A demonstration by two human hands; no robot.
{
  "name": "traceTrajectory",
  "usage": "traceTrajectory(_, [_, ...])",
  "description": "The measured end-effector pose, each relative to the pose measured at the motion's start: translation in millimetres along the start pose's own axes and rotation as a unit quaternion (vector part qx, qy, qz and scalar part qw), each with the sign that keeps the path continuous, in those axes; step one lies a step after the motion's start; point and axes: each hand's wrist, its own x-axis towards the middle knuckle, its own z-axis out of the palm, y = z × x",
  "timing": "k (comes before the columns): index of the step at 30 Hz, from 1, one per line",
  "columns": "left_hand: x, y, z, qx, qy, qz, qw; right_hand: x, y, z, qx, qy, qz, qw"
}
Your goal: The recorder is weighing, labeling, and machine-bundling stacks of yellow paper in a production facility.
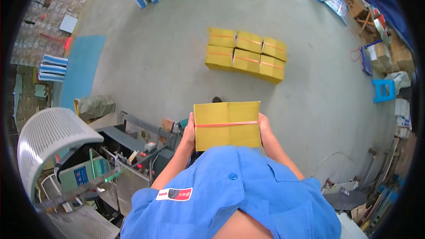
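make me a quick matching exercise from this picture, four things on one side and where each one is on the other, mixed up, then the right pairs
Things:
1. strapped yellow box
2. stack of yellow boxes
3. blue stool
4. white perforated chair

Places:
A. on the floor at the right edge
B. at the lower left, beside the machine
C. held between left hand and right hand
D. on the concrete floor ahead

Pairs: 1-C, 2-D, 3-A, 4-B

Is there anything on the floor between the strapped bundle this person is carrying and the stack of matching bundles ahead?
Nothing visible. Both hands, left hand and right hand, grip the yellow bundle by its sides, and the grey concrete floor shows bare between it and the stacked yellow bundles. Directly beneath the carried bundle is hidden.
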Motion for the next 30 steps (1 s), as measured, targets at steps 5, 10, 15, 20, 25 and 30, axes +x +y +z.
traceTrajectory(5, [100.9,104.7,41.4,-0.006,-0.086,-0.008,0.996,85.7,-69.8,57.2,0.02,0.029,-0.004,0.999])
traceTrajectory(10, [203.1,199.4,78.0,0.054,-0.105,-0.022,0.993,179.9,-137.4,108.2,0.044,-0.004,-0.049,0.998])
traceTrajectory(15, [313.1,232.0,83.9,0.143,-0.118,0.02,0.983,287.2,-167.3,133.9,0.049,0.015,-0.059,0.997])
traceTrajectory(20, [437.3,244.4,70.6,0.119,-0.083,-0.029,0.989,406.8,-191.1,163.3,0.046,0.003,-0.019,0.999])
traceTrajectory(25, [547.0,237.5,64.2,0.094,-0.091,-0.061,0.989,507.9,-177.9,159.8,0.059,0.048,0.036,0.996])
traceTrajectory(30, [649.7,229.2,65.2,0.106,-0.127,-0.066,0.984,596.7,-168.4,140.1,0.046,0.038,-0.032,0.998])
